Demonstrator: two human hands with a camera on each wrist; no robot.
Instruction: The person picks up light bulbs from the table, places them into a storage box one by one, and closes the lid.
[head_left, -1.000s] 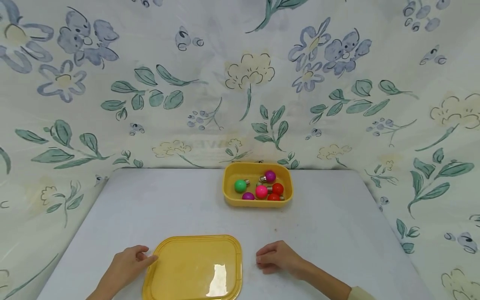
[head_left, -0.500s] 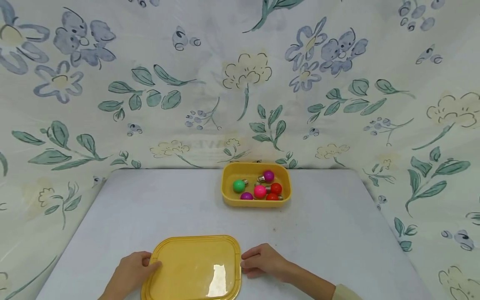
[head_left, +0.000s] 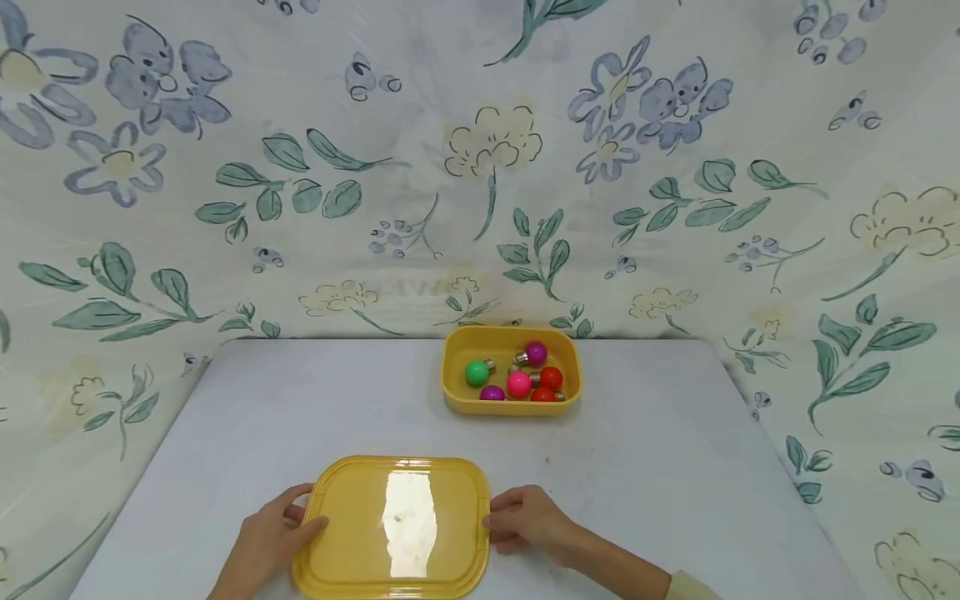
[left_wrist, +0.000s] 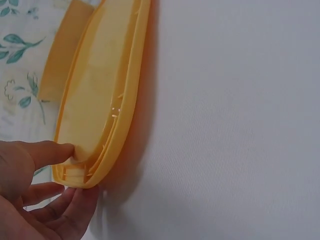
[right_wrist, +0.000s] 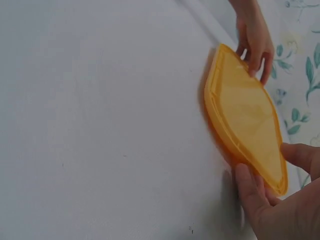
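Observation:
A yellow plastic lid [head_left: 352,533] with rounded corners and a raised rim is held between both hands, near the front of the table. My left hand [head_left: 266,537] pinches its left edge, thumb over the rim and fingers beneath. At the opposite edge, my right hand [head_left: 528,521] grips the lid the same way. In the left wrist view the rim of the lid [left_wrist: 127,90] stands off the white surface, casting a shadow. The right wrist view shows the lid [right_wrist: 245,110] tilted, with a hand at each end.
Toward the back of the white table [head_left: 660,450] stands a yellow bin [head_left: 512,407]. Inside it lie several small coloured bulbs with metal screw bases, among them a green bulb [head_left: 476,372] and a pink bulb [head_left: 518,383]. A floral cloth [head_left: 420,167] hangs behind the table.
My right hand has come left to the lid's right edge, and my left hand has closed on the left edge. The lid has risen and tilted, and its glare has shifted.

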